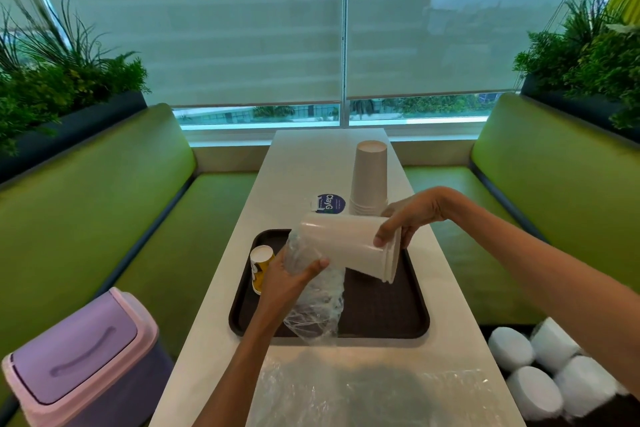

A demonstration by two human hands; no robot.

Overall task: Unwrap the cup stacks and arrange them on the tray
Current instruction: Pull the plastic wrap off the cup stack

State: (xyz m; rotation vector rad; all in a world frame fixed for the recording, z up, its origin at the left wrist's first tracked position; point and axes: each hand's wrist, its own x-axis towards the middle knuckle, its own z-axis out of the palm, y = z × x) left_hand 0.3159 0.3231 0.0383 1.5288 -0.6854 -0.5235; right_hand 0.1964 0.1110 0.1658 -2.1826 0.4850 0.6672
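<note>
A stack of beige paper cups [349, 248] lies on its side in the air above the dark brown tray [384, 308]. My right hand [412, 215] grips its rim end. My left hand [291, 276] holds the clear plastic wrapper [317, 302], which is still around the stack's closed end and hangs down over the tray. A yellow and white cup stack [260, 267] stands upside down on the tray's left side, partly hidden by my left hand. Another beige cup stack [370, 180] stands upside down on the white table [304, 156], beyond the tray.
A round blue label [330, 203] lies on the table near the tray. A flat plastic sheet [374, 399] covers the near table end. More wrapped white cup stacks [543, 378] sit at the lower right. A purple swing-lid bin [79, 360] stands at the lower left. Green benches flank the table.
</note>
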